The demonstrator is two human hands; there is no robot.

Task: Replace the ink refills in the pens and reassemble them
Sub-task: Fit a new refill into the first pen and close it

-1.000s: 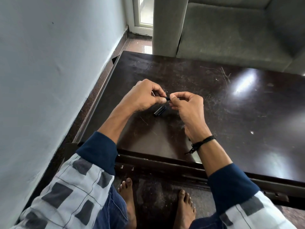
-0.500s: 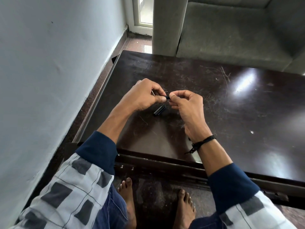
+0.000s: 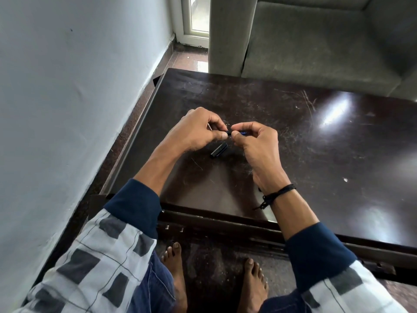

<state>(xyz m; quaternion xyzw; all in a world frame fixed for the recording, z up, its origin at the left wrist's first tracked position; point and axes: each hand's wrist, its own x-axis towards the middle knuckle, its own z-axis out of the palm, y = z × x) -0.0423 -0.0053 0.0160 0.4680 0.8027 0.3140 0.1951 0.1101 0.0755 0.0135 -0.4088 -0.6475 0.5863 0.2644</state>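
A thin dark pen (image 3: 229,132) with a blue stretch is held level just above the dark table (image 3: 316,143), between my two hands. My left hand (image 3: 196,132) pinches its left end with thumb and forefinger, and a thin pale tip sticks up from that hand's fingers. On the other end, my right hand (image 3: 255,143) grips the blue part. Most of the pen is hidden inside my fingers. A short black pen cap (image 3: 218,150) lies on the table just below my hands, touching neither.
A white wall runs along the table's left side with a narrow floor gap. A grey sofa (image 3: 316,41) stands behind the table's far edge. My bare feet rest on the floor under the near edge.
Both hands have stayed in place around the pen, with only small finger shifts. A short blue stretch of the pen now shows by my right hand's fingers. The cap has not moved.
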